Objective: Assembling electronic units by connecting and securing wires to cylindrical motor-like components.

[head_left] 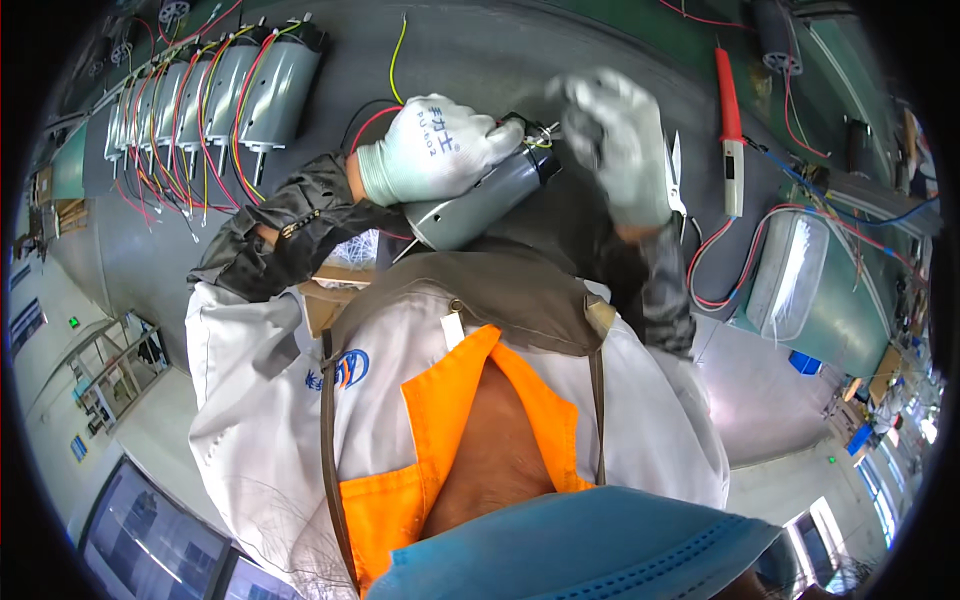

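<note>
A grey cylindrical motor (480, 205) lies tilted on the dark bench close to my body, its wired end pointing up and to the right. My left hand (430, 150), in a white glove, is closed over its upper side, with thumb and fingers near the wired end. Red, black and yellow-green wires (398, 60) stick out beyond the left hand. My right hand (625, 150), also gloved, is raised just right of the motor's wired end. Motion smears its fingers, so whether they hold anything is unclear. Scissors (676, 175) lie beside the right hand, blades pointing away.
A row of several grey motors (275, 90) with loose wires stands at the far left. On the right are a red-and-white pen-shaped tool (730, 110), a clear plastic box (790, 275) and another motor (775, 40). A cardboard box (325, 300) with white strips sits below my left forearm.
</note>
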A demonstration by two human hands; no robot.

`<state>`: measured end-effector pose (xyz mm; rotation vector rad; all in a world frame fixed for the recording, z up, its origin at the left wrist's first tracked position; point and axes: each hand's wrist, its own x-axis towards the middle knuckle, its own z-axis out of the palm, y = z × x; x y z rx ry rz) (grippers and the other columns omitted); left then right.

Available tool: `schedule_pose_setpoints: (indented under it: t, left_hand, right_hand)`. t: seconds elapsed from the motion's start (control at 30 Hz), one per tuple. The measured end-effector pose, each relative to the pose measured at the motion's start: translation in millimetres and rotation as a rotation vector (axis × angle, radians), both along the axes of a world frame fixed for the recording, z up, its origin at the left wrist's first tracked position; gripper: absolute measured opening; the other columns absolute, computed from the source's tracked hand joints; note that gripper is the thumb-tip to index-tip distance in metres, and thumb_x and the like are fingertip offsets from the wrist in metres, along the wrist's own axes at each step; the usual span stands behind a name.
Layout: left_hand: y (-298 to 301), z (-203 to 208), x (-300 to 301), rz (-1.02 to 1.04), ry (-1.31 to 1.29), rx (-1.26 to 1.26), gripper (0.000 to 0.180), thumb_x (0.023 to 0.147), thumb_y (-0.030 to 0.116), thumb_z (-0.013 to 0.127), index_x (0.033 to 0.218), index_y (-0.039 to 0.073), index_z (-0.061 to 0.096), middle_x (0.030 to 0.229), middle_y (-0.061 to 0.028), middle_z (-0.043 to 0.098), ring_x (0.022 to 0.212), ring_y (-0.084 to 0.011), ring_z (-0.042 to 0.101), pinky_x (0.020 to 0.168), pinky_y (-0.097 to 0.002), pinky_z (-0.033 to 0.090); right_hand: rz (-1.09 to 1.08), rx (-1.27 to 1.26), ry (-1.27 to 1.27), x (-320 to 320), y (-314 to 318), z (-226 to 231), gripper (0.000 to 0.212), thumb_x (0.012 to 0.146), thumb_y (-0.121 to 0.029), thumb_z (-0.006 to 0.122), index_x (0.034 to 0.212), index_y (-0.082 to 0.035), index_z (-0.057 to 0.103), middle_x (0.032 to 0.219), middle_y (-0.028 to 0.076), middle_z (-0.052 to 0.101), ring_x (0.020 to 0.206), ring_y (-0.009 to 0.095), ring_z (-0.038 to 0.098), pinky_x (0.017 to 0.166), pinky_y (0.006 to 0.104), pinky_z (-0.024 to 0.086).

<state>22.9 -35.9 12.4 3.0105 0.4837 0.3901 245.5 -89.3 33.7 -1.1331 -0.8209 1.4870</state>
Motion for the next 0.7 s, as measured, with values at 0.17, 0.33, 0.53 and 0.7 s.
schedule_pose_setpoints:
  t: [0.17,0.33,0.53,0.7]
  left_hand:
    - [-10,4,6,-0.047,-0.052,-0.008,0.030,0.084,0.013,0.066,0.111,0.001,0.061,0.065,-0.0042,0.057,0.058,-0.0233,0.063,0.052,-0.0365,0.049]
    - [-1,8,-9,0.163,-0.060,-0.222,0.029,0.095,0.029,0.066,0.118,0.010,0.067,0.087,-0.0102,0.067,0.078,-0.0321,0.068,0.068,-0.0406,0.055]
    - [38,15,23,-0.222,-0.378,-0.181,0.037,0.101,0.036,0.059,0.100,0.001,0.070,0.095,-0.0161,0.070,0.077,-0.0311,0.067,0.069,-0.0364,0.055]
    - [81,-9,35,-0.418,-0.386,-0.662,0.042,0.101,0.033,0.055,0.118,-0.003,0.066,0.114,-0.0224,0.067,0.101,-0.0390,0.064,0.084,-0.0405,0.052]
  right_hand:
    - [-0.051,0.048,0.104,-29,46,-18,0.016,0.099,-0.015,0.062,0.101,-0.001,0.070,0.068,-0.003,0.058,0.056,0.007,0.054,0.048,0.0219,0.039]
    - [-0.477,0.456,-0.913,25,-23,-18,0.020,0.094,-0.013,0.067,0.110,-0.002,0.073,0.089,0.007,0.071,0.069,0.017,0.062,0.065,0.0308,0.050]
    - [-0.270,0.037,-1.787,30,-173,-75,0.068,0.087,-0.005,0.067,0.150,-0.005,0.042,0.142,0.030,0.047,0.129,0.044,0.050,0.103,0.0516,0.046]
    - [-0.195,-0.396,-1.482,-3,-218,-53,0.076,0.082,0.006,0.066,0.152,-0.010,0.041,0.140,0.025,0.052,0.124,0.045,0.053,0.102,0.0475,0.046]
